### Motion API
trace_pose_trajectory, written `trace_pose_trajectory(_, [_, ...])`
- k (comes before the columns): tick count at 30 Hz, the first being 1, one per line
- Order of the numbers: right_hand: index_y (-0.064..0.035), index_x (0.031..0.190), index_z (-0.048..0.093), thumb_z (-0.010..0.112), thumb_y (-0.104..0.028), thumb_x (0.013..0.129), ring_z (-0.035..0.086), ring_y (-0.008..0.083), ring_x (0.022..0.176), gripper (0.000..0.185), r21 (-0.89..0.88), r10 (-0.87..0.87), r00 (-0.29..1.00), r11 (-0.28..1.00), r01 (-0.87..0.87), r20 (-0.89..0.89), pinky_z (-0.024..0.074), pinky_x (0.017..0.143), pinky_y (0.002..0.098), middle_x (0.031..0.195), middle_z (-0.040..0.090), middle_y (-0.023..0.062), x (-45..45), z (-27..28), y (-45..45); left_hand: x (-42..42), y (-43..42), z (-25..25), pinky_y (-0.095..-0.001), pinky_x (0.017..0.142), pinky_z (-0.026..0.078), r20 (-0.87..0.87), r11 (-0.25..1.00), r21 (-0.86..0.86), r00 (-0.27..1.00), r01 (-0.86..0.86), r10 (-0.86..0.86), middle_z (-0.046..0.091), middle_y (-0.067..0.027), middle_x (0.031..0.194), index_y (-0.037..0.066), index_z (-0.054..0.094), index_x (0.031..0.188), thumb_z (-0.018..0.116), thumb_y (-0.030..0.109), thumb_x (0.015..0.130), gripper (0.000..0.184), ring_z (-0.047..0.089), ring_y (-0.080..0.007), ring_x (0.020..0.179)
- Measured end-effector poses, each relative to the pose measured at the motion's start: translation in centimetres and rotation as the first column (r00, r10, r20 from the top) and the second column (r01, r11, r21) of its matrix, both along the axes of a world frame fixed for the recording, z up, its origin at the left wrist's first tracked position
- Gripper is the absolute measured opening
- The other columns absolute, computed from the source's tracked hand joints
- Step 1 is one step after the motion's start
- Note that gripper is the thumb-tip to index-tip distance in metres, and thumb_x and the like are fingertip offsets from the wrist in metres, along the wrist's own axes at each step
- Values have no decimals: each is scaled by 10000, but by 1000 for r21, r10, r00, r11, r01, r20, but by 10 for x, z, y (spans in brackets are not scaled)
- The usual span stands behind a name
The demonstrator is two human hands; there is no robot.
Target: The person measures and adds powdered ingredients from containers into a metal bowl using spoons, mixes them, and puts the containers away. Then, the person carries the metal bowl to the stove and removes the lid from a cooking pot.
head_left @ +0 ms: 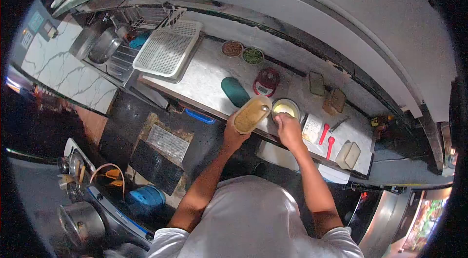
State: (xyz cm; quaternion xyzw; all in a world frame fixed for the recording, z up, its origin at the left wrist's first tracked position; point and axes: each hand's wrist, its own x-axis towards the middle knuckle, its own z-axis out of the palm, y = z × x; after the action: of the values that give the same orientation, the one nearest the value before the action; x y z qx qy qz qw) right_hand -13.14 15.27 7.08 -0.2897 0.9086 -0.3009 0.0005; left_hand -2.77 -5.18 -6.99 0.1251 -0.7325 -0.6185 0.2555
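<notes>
My left hand (234, 133) is wrapped round the near end of an oval plastic container (242, 111) with brown powder in it, tilted just past the counter edge. A small metal spoon (264, 108) shows over the container's right end. My right hand (288, 129) is closed with fingers pinched, apparently on the spoon's handle, which is mostly hidden. Just beyond those fingers stands a round bowl (293, 103) with pale yellow contents. A dark green oval lid (235, 91) lies left of the container, and a red kitchen scale (266, 81) sits behind.
Two bowls, one brown-filled (232, 48) and one green-filled (253, 55), stand at the back. Rightward are red measuring spoons (323, 133) and clear tubs (348, 155). A white basket (168, 48) is on the left. Behind me are a pot (81, 224) and a stove (119, 216).
</notes>
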Motion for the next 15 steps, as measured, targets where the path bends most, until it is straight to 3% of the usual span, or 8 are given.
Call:
trace_pose_trajectory(3, [-16,1091,756,607,-173,1052,747,470,951,220,152,53,998,987,-45,-47,588,850,554,1019,769,257,0,10,-30,6,-3,2,-457,1185,474,41,1000,-13,999,8,-7,620,-178,1449,18,510,1521,955,82,721,918,615,-331,1369])
trace_pose_trajectory(6, [-36,1057,778,606,-175,1019,765,447,864,224,292,104,987,954,-64,-122,603,785,557,919,772,248,-11,3,-49,5,-7,-1,-459,1204,454,35,988,-155,999,-22,28,613,-169,1452,20,511,1524,952,58,686,948,594,-333,1389])
trace_pose_trajectory(8, [-51,918,814,643,-174,955,771,424,751,214,402,151,951,915,-31,-270,610,679,543,781,759,232,-22,-17,-57,6,-6,-9,-457,1208,450,-5,999,38,1000,26,-26,612,-175,1454,21,506,1528,945,49,670,964,596,-346,1384])
trace_pose_trajectory(11, [-74,949,800,645,-213,1003,754,451,738,215,480,217,938,875,-64,-269,599,681,557,810,754,249,-30,-37,-72,6,-8,-12,-462,1209,450,3,999,11,1000,31,-31,609,-187,1456,23,491,1538,942,53,666,982,594,-358,1388])
trace_pose_trajectory(13, [-71,951,818,677,-191,966,763,451,794,186,508,218,949,858,-75,-228,601,712,558,840,762,253,-25,-38,-83,1,-8,-23,-462,1210,449,-7,1000,2,1000,27,-27,605,-193,1458,23,483,1544,943,57,664,993,592,-366,1390])
trace_pose_trajectory(15, [-56,963,825,708,-200,955,764,456,856,186,367,219,973,913,-179,-69,601,763,562,877,764,269,-15,-27,-93,1,-9,-29,-463,1211,449,-17,1000,-11,1000,19,-19,601,-199,1459,24,475,1549,944,62,661,1005,590,-373,1391])
